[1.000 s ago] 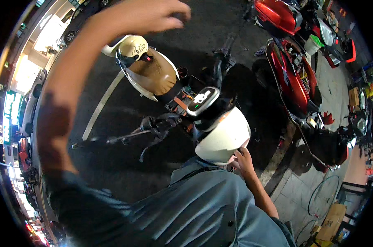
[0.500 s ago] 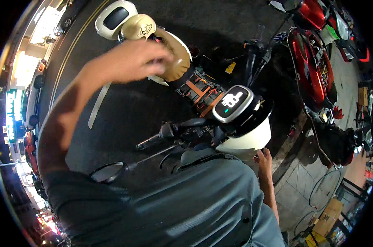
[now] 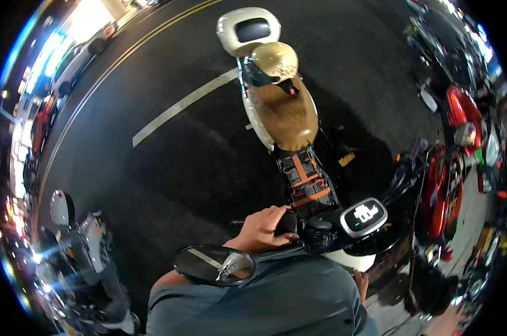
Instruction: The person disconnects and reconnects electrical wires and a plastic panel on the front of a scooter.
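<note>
A cream electric scooter with a tan seat stretches away from me, its handlebar end nearest. My left hand is closed on the dark handlebar grip. Low at the right, my right hand is beside the edge of the cream front panel; its fingers are mostly hidden. A lit oval display sits between the bars. Orange straps cross the dark battery packs in the exposed floor section. In front of my left forearm is a round mirror.
A tan helmet rests at the seat's rear, before a cream top box. Red scooter parts lie at the right. Another parked scooter stands at the left. A yellow object lies on the road.
My left hand has come down from above the seat to the handlebar grip. The view has shifted, bringing the parked scooter at the left into sight. My right hand stays by the front panel.
</note>
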`<state>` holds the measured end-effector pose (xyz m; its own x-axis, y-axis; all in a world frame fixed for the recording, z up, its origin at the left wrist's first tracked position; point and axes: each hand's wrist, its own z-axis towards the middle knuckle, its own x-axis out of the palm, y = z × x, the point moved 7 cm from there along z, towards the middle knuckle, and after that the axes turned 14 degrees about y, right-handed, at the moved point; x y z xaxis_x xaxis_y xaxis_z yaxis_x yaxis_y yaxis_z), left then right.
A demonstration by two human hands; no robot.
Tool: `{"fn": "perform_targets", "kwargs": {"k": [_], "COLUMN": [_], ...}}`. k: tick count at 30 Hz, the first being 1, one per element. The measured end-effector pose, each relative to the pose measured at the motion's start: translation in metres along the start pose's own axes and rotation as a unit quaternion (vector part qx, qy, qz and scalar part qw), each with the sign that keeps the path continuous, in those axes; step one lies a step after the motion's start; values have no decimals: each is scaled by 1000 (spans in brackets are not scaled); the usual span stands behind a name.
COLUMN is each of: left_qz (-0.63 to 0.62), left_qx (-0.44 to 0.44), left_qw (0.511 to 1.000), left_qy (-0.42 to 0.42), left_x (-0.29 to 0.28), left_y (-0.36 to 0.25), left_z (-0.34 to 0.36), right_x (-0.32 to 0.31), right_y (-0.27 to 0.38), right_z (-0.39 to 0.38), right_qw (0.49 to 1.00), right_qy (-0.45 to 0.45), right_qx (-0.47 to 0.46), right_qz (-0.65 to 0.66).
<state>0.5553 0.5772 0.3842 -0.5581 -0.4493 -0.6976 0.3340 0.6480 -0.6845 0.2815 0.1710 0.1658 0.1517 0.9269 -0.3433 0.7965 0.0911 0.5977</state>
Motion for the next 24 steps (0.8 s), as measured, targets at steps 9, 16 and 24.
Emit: {"fn": "perform_targets", "kwargs": {"k": [9,16,24], "left_qz": [-6,-11,-16], "left_qx": [57,68,104], "left_qw": [997,993,990], "left_qy": [-60,-92,-94], "left_x": [0,4,-8], "left_y": [-6,6,5], "left_z": [1,-11,-7], "right_x": [-6,-3,36], "right_y": [25,32,3], "right_z": [17,2,-11], "right_qw": [994,893,943], "right_qy": [26,89,55], "right_qx": [-39,-276,-49], "right_qz": [-98,-345,324]}}
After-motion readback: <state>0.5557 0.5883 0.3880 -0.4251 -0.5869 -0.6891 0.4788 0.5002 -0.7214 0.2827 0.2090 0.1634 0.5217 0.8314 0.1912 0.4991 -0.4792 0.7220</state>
